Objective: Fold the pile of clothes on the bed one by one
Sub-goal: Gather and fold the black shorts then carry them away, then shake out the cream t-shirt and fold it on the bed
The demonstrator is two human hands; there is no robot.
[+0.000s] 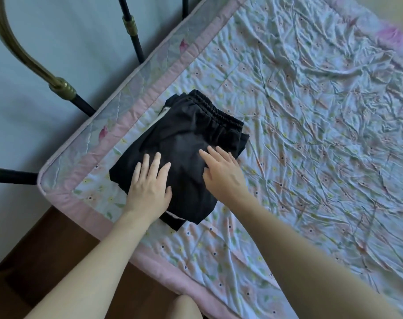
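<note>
Head view: my left hand lies flat on the folded black shorts, fingers straight & a bit spread, pressing the near-left part. My right hand rests flat on the shorts' near-right side, fingers straight, nothing pinched. The shorts sit w/ elastic waistband on the far edge, a white strip peeking out at the left & near corners. They lie on the bed's floral quilt, close to its pink-bordered corner; the quilt is white w/ small flowers, very creased to the right of the shorts. Left of the shorts, past the quilt border, a dark metal bed frame w/ brass fittings stands against a pale wall. Below that corner, brown wood floor.
</note>
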